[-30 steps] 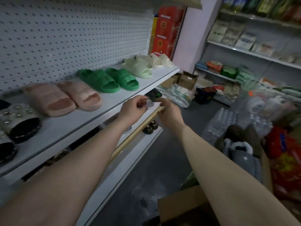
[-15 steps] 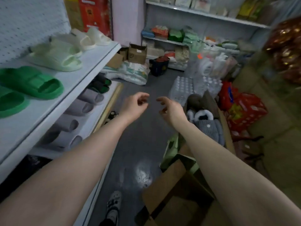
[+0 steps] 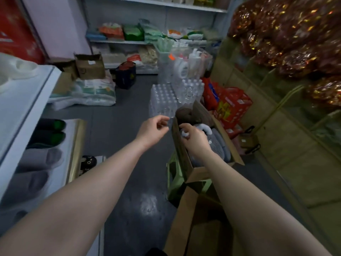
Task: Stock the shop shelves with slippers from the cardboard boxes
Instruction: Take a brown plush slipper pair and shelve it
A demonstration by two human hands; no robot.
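An open cardboard box [image 3: 181, 156] stands on a green stool, right of centre. Fluffy grey slippers [image 3: 221, 146] with white trim and a brown one [image 3: 186, 113] lie inside it. My right hand [image 3: 195, 140] hovers over the box's left side with fingers loosely curled by a bit of white trim, gripping nothing. My left hand [image 3: 153, 132] hangs just left of the box rim, loosely curled and empty. On the left, the lower shelf [image 3: 73, 150] carries grey slippers [image 3: 36, 159] and dark ones with green lining [image 3: 49, 126]. A pale slipper [image 3: 16, 69] sits on the upper shelf [image 3: 24, 100].
Shrink-wrapped water bottles [image 3: 164, 100] and red cartons [image 3: 230, 106] stand beyond the box. A second cardboard box [image 3: 186, 218] is near my feet. A black slipper [image 3: 88, 161] lies on the floor by the shelf. A wooden counter [image 3: 276, 154] lines the right side.
My view has swung right, away from the shelf of pink and green slippers. Both hands left the shelf edge and moved across the aisle to the box of fluffy slippers.
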